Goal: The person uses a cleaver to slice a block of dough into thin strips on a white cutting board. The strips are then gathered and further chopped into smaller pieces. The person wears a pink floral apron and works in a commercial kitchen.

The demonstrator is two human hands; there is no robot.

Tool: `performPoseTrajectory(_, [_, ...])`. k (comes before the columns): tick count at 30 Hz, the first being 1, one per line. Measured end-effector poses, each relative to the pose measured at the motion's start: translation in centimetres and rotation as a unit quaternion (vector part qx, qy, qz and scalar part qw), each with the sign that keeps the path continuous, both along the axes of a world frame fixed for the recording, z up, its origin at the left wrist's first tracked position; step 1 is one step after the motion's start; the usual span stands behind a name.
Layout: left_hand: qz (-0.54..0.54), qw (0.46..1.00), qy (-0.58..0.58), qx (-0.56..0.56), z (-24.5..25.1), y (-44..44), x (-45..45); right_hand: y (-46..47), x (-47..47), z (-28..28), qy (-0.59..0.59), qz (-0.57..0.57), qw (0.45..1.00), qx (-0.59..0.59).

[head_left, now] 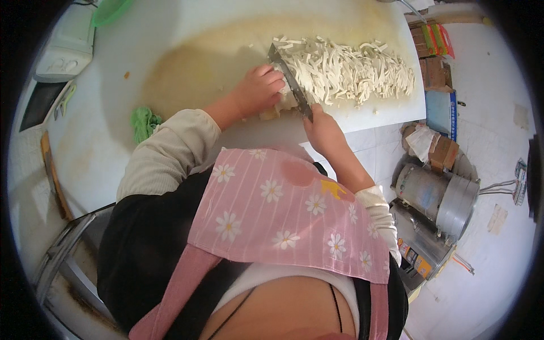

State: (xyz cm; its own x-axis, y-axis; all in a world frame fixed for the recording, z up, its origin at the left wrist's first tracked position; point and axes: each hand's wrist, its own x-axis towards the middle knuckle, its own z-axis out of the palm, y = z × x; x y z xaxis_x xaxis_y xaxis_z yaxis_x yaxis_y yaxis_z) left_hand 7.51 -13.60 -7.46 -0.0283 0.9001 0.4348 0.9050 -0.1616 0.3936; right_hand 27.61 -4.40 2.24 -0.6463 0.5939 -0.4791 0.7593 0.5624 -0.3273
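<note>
A kitchen cleaver (pixel 293 83) with a dark, broad blade is gripped by its handle in my right hand (pixel 325 131). Its blade lies across the right end of a stack of pale, tofu-like sheets (pixel 290 100). My left hand (pixel 262 87) holds that stack from the left, fingers curled close to the blade; part of the stack is hidden beneath the hand. Right of the blade spreads a long heap of pale cut strips (pixel 344 70). Everything rests on a large white work surface (pixel 204 46) with yellowish stains.
A crumpled green cloth (pixel 145 123) lies left of my left forearm. Green-handled scissors (pixel 64 101) and a white appliance (pixel 66 53) are farther left, below a green plastic container (pixel 111 12). Cardboard boxes (pixel 435 74) and a large metal pot (pixel 437 197) stand beyond the surface's right edge.
</note>
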Motion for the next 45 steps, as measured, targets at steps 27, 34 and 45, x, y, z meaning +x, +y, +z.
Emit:
performPoseTrajectory(27, [-0.052,0.997,-0.054,-0.025,-1.5,-0.7,-0.6,-0.9,-0.5,-0.8,0.011,0.004,1.0,-0.001])
performPoseTrajectory(34, [-0.002,0.997,-0.033,-0.074,-1.3,-5.2,-0.4,-0.8,0.4,-2.4,0.005,-0.011,1.0,-0.018])
performPoseTrajectory(45, [0.08,0.996,-0.032,0.033,-2.6,-4.4,0.9,-0.5,0.7,-2.3,0.063,-0.007,0.997,-0.046])
